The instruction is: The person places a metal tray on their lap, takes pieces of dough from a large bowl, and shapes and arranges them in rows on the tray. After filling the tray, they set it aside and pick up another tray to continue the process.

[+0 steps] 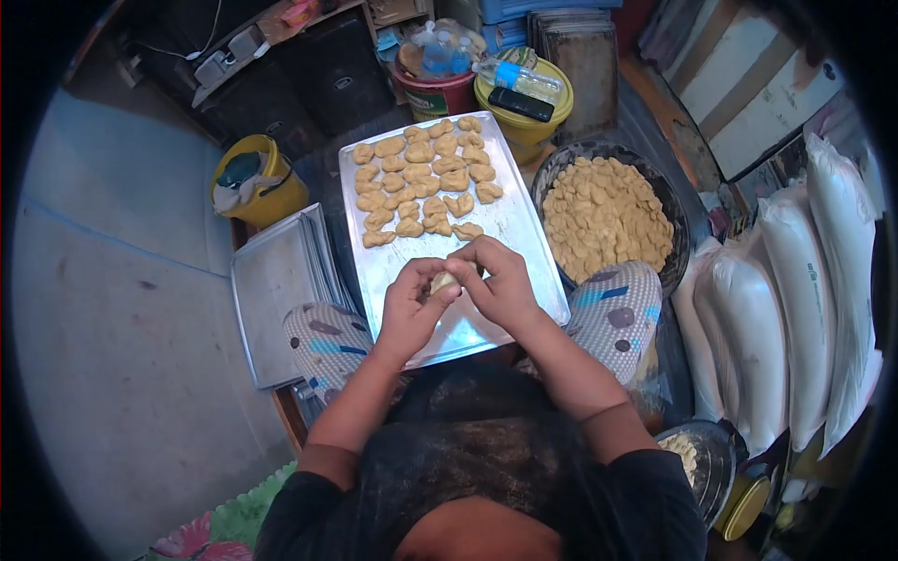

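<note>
- Clutter at the upper left: a yellow bucket [257,182] with a cloth lying on its lid.
- Just below it, left of centre, a stack of bare trays [276,290] lies beside the person's patterned knee [327,341].
- At the centre of the frame the left hand [409,309] has its fingers curled narrow, thumb and fingertips pinching the dough piece from the left.
- The dough piece [443,280], small and pale, sits between both hands just above the near, bare part of the baking tray [524,234]; fingers hide most of it.
- Toward the top centre, shaped pieces [426,182] fill the tray's far half in rough rows, the last row ending just above the hands.
- The right hand [500,285] closes on the piece from the right, fingers bent tight, touching the left hand.
- Forming looks to be the step in hand, with the piece not yet set down. Placing it would call for a short reach to the bare metal under the last row, beside its neighbours and not on them.
- Right of the tray, a dark bowl [678,234] is heaped with dough bits [603,215].
- White sacks [795,280] lean along the right edge.
</note>
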`<action>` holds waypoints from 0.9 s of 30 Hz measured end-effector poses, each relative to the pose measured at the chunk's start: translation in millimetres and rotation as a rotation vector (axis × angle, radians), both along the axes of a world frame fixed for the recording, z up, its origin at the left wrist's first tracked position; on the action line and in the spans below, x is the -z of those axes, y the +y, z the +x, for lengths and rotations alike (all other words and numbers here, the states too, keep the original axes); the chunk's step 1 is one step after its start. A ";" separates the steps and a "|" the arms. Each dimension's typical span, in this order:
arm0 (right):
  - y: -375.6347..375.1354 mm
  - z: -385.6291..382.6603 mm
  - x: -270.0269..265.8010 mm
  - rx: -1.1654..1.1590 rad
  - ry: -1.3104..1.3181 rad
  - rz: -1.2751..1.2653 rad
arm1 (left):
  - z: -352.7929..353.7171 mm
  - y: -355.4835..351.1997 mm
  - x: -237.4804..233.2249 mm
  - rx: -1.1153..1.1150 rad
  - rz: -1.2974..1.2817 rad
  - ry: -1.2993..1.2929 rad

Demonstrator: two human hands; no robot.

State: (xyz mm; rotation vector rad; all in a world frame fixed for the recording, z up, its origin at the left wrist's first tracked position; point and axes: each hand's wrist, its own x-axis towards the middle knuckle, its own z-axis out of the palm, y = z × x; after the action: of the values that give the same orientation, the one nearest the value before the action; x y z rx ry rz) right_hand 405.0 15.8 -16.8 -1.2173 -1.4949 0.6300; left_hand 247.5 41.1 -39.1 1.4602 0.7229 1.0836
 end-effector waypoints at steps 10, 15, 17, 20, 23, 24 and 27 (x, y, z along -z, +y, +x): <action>-53.6 66.0 -20.7 0.000 -0.034 0.025 | 81.5 -3.6 -29.5 0.185 0.020 0.202; -110.8 131.7 22.4 0.447 0.055 -0.121 | 156.3 -32.9 -31.3 0.784 -0.169 0.331; -149.1 166.4 45.8 0.627 0.187 -0.225 | 184.3 -54.4 -28.7 0.945 0.056 0.431; -231.1 216.3 65.0 0.921 0.284 -0.352 | 217.5 -89.7 -20.5 1.123 0.202 0.520; -337.8 257.4 105.0 1.231 0.458 -0.154 | 242.2 -120.9 0.8 1.270 0.336 0.511; -378.8 267.7 115.5 1.399 0.477 -0.113 | 248.7 -132.2 7.4 1.320 0.399 0.457; -519.1 278.5 155.9 1.864 0.282 -0.355 | 260.5 -162.1 16.8 1.425 0.367 0.492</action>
State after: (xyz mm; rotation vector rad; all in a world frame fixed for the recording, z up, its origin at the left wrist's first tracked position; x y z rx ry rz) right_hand 683.5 -503.3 -172.7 -2.0185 0.3604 -0.2710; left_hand 508.0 -121.0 -56.0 1.9959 -0.3148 -0.2821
